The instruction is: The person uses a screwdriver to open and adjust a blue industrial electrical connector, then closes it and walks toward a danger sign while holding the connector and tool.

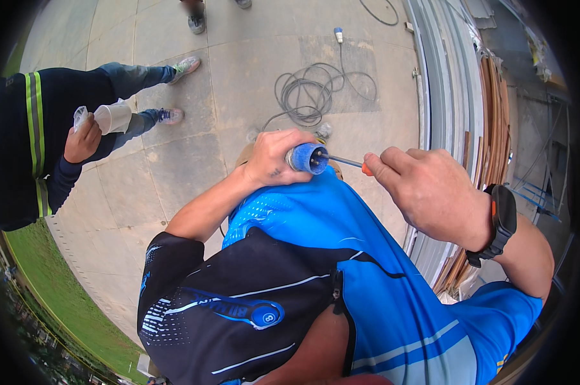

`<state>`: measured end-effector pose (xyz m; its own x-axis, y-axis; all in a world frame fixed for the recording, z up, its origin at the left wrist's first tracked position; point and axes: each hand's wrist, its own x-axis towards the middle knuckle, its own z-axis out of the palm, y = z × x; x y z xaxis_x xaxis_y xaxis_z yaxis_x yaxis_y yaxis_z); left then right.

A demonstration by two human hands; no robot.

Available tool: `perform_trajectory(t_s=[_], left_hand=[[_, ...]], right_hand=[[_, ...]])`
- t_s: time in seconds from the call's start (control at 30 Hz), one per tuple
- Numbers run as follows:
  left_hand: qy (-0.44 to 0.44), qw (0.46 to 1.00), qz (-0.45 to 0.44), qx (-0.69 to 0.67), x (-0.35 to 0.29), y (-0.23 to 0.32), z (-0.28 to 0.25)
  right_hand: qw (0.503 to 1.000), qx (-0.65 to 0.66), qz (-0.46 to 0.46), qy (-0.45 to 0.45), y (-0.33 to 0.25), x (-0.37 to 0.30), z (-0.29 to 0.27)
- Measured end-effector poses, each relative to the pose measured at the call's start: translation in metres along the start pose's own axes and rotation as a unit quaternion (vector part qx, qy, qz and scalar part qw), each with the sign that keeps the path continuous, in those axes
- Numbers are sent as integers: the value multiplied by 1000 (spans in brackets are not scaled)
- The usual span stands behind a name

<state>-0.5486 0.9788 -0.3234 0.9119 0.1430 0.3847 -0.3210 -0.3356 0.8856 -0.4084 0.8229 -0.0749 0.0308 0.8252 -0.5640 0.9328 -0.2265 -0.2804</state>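
A blue round industrial plug (301, 156) with pins inside its collar is gripped in my left hand (276, 156), its open end turned to the right. My right hand (424, 192) is closed round the orange handle of a screwdriver (344, 160). The screwdriver's thin metal shaft points left, and its tip reaches into the plug's collar among the pins. Whether the tip touches a screw cannot be made out. The plug is held just in front of my blue and black shirt (290, 237).
A coil of dark cable (306, 96) lies on the concrete floor (238, 77), with a blue and white connector (338, 35) at its far end. At the left stands a person (20, 141) holding a white cup (114, 117). Long metal profiles (441, 96) and brown strips (495, 115) are stacked at the right.
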Motion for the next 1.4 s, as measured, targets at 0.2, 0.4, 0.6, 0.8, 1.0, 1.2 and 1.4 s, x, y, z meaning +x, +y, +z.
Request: perform_trajectory(t_s=[0.2,0.4,0.6,0.8,1.0,1.2,1.4], left_hand=[[30,999,5,18,-2,3,-8],[2,998,17,56,1,12,-14],[-3,1000,-22,2,-4,5,-9],[79,994,-44,-54,-6,7,-3],[138,986,-62,-65,-2,27,13],[200,969,-104,-96,2,42,21],[178,979,-78,-63,4,60,10]], right_hand=[[905,387,176,-15,16,-16,0],[953,249,122,-126,13,-4,-16],[974,-201,-34,98,-2,-15,7],[947,101,6,304,4,-12,-8],[907,102,38,406,3,-4,-5],[721,364,-82,584,-2,31,16],[685,461,-323,462,15,28,12]])
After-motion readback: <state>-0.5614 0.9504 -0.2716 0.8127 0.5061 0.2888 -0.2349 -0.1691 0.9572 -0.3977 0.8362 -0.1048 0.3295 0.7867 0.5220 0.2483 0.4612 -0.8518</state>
